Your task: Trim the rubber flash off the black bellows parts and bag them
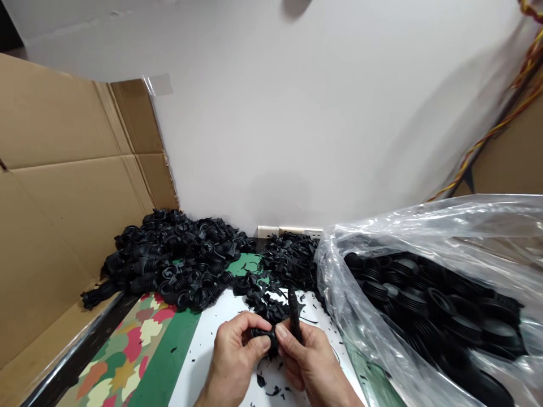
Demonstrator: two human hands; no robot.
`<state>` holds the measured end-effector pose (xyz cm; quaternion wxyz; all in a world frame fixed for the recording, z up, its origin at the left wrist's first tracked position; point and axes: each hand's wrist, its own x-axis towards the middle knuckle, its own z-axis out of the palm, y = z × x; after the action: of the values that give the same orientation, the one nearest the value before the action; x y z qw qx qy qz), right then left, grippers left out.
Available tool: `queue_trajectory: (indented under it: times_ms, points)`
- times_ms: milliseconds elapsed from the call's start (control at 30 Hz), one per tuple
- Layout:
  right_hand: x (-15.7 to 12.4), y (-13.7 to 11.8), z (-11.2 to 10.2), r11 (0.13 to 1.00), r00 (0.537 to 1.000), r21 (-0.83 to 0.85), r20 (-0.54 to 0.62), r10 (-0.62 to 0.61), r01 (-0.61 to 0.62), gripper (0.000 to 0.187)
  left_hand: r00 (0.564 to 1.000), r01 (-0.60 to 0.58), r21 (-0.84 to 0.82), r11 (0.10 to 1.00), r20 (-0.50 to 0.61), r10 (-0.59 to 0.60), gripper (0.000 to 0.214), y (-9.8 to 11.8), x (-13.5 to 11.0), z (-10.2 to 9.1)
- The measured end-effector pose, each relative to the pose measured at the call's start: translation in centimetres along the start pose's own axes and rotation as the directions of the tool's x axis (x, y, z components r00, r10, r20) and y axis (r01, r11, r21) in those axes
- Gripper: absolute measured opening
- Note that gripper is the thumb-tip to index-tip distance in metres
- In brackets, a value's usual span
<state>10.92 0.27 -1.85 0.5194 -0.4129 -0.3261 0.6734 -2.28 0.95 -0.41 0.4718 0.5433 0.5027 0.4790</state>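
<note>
Low in the middle of the view, my left hand (235, 353) pinches a small black rubber piece (263, 334) between thumb and fingers. It looks like one of the ribbed bellows boots lying about, though the fingers cover much of it. My right hand (309, 362) grips a slim black pen-like tool (293, 311), whose handle points up past the fingers. The thumb and fingertips of that hand meet the right end of the rubber piece; the tool's working tip is hidden. Under both hands lies a white board (203, 350) strewn with black scraps.
Black ribbed rubber parts (169, 260) are heaped at the back left, beside a tall cardboard sheet (72, 186). Black trimmings (292, 254) pile up before a wall socket strip (268, 232). At right, a clear plastic bag (335, 271) holds several larger ribbed parts (411, 299).
</note>
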Motion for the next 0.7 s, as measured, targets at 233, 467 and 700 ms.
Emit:
queue_trajectory:
  times_ms: [233, 467, 700]
  points:
    - [-0.3, -0.5, -0.2, 0.991, 0.999, -0.129, -0.025, 0.021, -0.025, 0.048, 0.998, -0.063, 0.094, 0.994, -0.023, 0.065, 0.007, 0.3, -0.3, 0.2]
    - [-0.7, -3.1, -1.8, 0.944, 0.952, -0.229, -0.135, -0.274, 0.238, 0.046, 0.989, -0.128, 0.182, 0.975, -0.044, 0.138, 0.008, 0.6, -0.5, 0.1]
    - [-1.0, -3.2, -2.1, 0.858, 0.879, -0.289, -0.094, -0.468, 0.425, 0.047, 0.979, -0.193, 0.219, 0.957, -0.021, 0.202, 0.011, 0.5, -0.6, -0.1]
